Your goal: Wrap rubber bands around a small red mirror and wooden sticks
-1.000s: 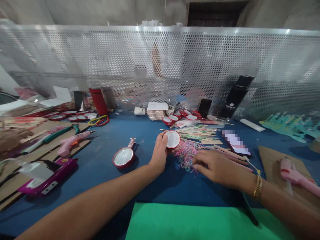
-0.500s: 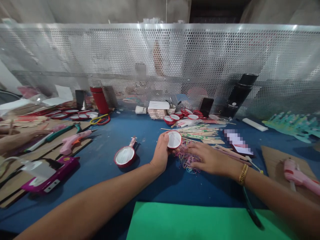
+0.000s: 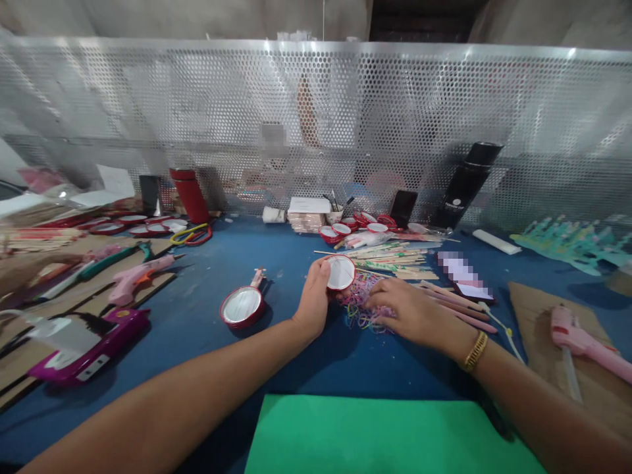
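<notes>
My left hand grips a small round red-rimmed piece with a white face, tilted toward me like a little drum. Just right of it lies a tangle of thin, multicoloured rubber bands. My right hand rests over that tangle with its fingers bent and apart; whether a band is caught under the fingertips is hidden. To the left, a similar red round piece with a pink neck lies on the blue table, looking like a tiny banjo. Patterned thin sticks lie behind the bands.
A green sheet covers the near edge. Pink glue guns lie at left and right, beside a purple power strip. A black flask and more red round pieces stand behind. Another person's hand is at far left.
The view has shifted slightly. My left hand keeps hold of the red-rimmed piece, and my right hand stays at the rubber bands with its fingers slightly moved.
</notes>
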### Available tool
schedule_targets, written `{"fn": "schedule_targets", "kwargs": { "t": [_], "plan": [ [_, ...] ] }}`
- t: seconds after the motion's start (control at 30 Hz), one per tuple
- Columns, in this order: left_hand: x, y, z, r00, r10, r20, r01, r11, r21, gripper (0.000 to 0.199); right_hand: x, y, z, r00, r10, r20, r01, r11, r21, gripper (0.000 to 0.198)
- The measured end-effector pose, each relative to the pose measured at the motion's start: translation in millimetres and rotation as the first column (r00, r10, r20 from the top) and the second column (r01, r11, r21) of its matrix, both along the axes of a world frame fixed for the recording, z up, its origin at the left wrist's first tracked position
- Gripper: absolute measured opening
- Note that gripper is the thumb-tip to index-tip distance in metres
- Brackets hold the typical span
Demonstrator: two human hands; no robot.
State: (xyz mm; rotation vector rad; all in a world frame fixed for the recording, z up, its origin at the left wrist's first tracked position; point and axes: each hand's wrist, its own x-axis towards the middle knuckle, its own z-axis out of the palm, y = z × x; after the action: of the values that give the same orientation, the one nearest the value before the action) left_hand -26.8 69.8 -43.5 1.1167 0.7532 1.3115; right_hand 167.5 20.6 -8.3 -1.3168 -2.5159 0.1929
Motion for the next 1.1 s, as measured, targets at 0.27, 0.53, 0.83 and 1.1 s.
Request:
{"fn": "schedule_targets", "kwargs": {
  "t": [0.27,0.53,0.83,1.1],
  "plan": [
    [2,0,2.7,1.000,-0.010,0.010,0.010,1.000,-0.014,0.047,13,1,7,0.978,-0.107,-0.179,0.139,0.975,0.175,0.031],
    [2,1,0.7,1.000,0.004,-0.021,-0.005,0.999,-0.039,0.042,17,2,6,0.972,-0.181,-0.147,0.207,0.960,0.189,0.025],
    [2,3,-1.9,0.998,0.029,-0.059,-0.032,0.999,-0.037,0.036,12,2,7,0.975,-0.210,-0.070,0.221,0.949,0.223,0.017],
    [3,1,0.2,0.999,0.020,-0.050,-0.021,1.000,-0.020,0.034,-3,4,-5,0.965,-0.263,0.002,0.252,0.930,0.268,0.022]
  ]
}}
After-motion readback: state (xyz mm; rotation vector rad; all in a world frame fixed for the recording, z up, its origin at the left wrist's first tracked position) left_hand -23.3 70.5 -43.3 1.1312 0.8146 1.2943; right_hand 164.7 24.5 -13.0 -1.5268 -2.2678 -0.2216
